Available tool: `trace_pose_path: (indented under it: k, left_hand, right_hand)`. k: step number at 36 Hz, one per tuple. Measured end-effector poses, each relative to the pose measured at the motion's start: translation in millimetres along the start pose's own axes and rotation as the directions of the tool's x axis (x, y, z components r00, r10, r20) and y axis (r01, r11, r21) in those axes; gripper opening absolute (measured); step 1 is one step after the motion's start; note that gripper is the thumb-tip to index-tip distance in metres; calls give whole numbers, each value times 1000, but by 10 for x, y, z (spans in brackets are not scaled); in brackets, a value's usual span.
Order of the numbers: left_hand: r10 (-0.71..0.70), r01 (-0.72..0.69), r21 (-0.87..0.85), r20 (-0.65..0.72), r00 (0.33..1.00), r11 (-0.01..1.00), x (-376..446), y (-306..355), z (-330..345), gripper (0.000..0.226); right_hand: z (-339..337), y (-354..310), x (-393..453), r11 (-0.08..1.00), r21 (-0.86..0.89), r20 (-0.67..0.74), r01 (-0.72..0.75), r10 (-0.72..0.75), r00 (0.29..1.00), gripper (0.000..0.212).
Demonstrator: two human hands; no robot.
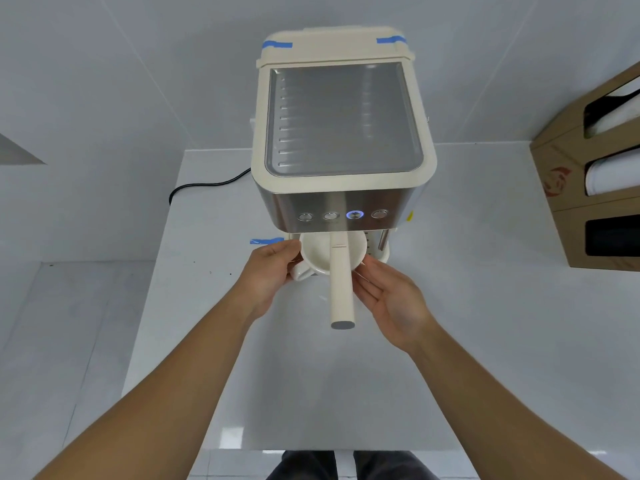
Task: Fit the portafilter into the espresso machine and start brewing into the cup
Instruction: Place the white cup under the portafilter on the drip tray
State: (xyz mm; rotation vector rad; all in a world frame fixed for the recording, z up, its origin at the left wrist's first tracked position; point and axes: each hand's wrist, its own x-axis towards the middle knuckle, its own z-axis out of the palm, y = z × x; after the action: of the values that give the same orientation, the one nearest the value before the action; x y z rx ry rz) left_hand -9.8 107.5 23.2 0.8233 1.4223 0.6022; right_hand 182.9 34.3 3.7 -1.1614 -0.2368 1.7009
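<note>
A cream and steel espresso machine (341, 133) stands on the white table (450, 306). One of its front buttons (354, 214) glows blue. The portafilter's cream handle (341, 285) sticks straight out toward me from under the front panel. Beneath it sits a white cup (317, 254) with its handle to the left. My left hand (273, 271) grips the cup's left side and handle. My right hand (388, 296) is at the cup's right rim with fingers apart, fingertips touching or nearly touching it.
A cardboard dispenser box (588, 188) with white rolls stands at the right. A black power cord (207, 185) runs left behind the machine. Blue tape strips (265, 240) mark the machine and table. The table's left edge drops to the floor.
</note>
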Motion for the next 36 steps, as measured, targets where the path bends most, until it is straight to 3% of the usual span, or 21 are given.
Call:
trace_pose_path:
  k: [15, 19, 23, 28, 33, 36]
  left_hand:
    - [-21, 24, 116, -26, 999, 993, 252, 126, 6, 63]
    - [-16, 19, 103, -27, 1000, 994, 214, 132, 42, 46]
    - [-21, 26, 70, -60, 998, 997, 235, 61, 35, 56]
    - [9, -9, 3, -59, 998, 1000, 164, 18, 42, 44]
    - [14, -15, -47, -38, 999, 999, 91, -151, 3, 15]
    - [16, -19, -97, -38, 999, 995, 82, -224, 24, 26]
  right_hand:
    - [106, 13, 139, 999, 37, -75, 19, -16, 997, 34]
    - [127, 53, 132, 998, 47, -90, 31, -27, 996, 33]
    - [119, 63, 129, 999, 37, -101, 34, -30, 994, 33]
    - [100, 38, 106, 998, 50, -131, 48, -41, 991, 36]
    - [131, 2, 22, 993, 103, -134, 59, -45, 990, 37]
    - [173, -9, 3, 992, 113, -140, 60, -44, 989, 36]
